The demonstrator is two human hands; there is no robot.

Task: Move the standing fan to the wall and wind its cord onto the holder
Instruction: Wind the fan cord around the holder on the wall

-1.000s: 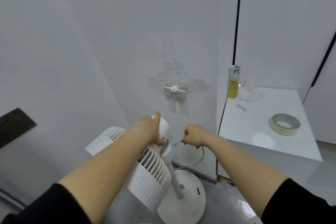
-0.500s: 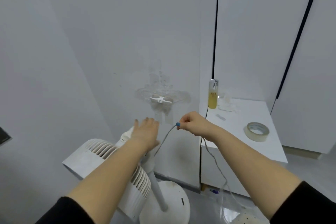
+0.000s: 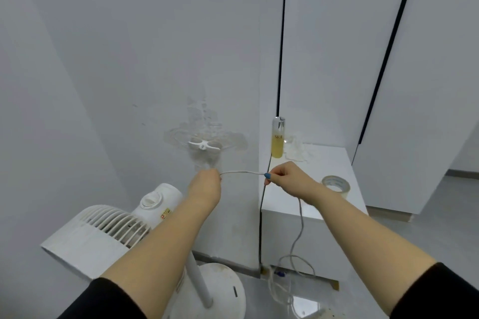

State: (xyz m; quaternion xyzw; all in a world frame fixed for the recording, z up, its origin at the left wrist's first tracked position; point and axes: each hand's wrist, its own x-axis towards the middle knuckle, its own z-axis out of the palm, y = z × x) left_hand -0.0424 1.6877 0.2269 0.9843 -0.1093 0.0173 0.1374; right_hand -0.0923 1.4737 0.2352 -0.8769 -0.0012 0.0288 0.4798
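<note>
The white standing fan (image 3: 108, 230) stands close to the wall at lower left, its head tilted and its round base (image 3: 223, 290) on the floor. A white cord holder (image 3: 204, 145) is stuck to the wall above it. My left hand (image 3: 206, 185) grips one point of the thin grey cord (image 3: 242, 172) just below the holder. My right hand (image 3: 287, 176) pinches the cord further along, so a short stretch spans between both hands. From my right hand the cord hangs down to loose loops (image 3: 290, 267) on the floor.
A low white cabinet (image 3: 334, 160) stands right of the wall corner, carrying a yellow bottle (image 3: 277, 137), crumpled white tissue (image 3: 298, 149) and a roll of tape (image 3: 336, 185). Tall white cupboard doors rise behind it. Grey floor shows at lower right.
My left hand has left the fan head, risen and taken hold of the cord. My right hand lifted the cord upward and rightward, stretching it between both hands. The view tilted up.
</note>
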